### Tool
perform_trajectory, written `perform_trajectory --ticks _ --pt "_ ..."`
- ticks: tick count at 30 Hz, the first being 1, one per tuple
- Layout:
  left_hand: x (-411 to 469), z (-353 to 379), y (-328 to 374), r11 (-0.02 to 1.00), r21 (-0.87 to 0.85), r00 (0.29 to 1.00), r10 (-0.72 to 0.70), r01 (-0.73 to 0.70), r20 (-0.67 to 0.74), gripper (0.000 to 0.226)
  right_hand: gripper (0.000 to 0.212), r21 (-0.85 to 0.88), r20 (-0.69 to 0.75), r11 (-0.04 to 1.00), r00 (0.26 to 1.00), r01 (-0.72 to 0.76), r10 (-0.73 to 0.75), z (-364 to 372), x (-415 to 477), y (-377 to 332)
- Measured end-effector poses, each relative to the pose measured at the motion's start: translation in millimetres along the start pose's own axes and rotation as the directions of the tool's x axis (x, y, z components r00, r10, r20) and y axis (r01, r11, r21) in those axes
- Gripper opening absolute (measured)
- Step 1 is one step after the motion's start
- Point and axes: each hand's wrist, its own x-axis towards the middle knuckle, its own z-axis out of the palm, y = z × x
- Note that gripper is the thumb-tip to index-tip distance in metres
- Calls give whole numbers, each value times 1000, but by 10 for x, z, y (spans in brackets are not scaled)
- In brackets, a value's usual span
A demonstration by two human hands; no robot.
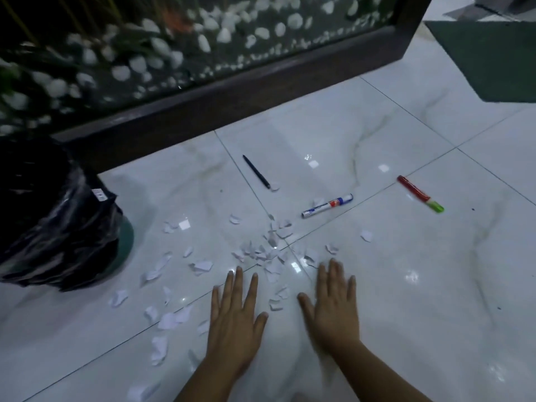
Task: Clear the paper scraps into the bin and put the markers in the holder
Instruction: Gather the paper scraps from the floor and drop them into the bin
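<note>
Several white paper scraps point(272, 245) lie scattered over the glossy tiled floor point(406, 285), thickest just beyond my fingertips and trailing off to the lower left. My left hand point(235, 317) and my right hand point(333, 303) rest flat on the floor, palms down, fingers spread, holding nothing. A few scraps sit between them. Beyond the scraps lie a black pen point(256, 171), a white marker with a blue cap point(327, 206) and a red marker with a green cap point(420, 194). A bin lined with a black bag point(55, 216) stands at the left. No holder is in view.
A dark wooden frame point(232, 100) around a panel of white pebbles runs across the back. A dark green mat point(487, 59) lies at the far right. Bright light reflections dot the tiles.
</note>
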Motion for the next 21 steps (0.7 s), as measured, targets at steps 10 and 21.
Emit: perform_trajectory --ticks 10,21 --pt "1010 -223 364 991 -121 993 37 -50 -108 84 79 146 -10 958 967 -249 253 -267 792 390" --pt "1593 -414 533 938 -346 995 -42 7 -92 72 42 175 -266 953 943 249 -198 -383 1062 -63"
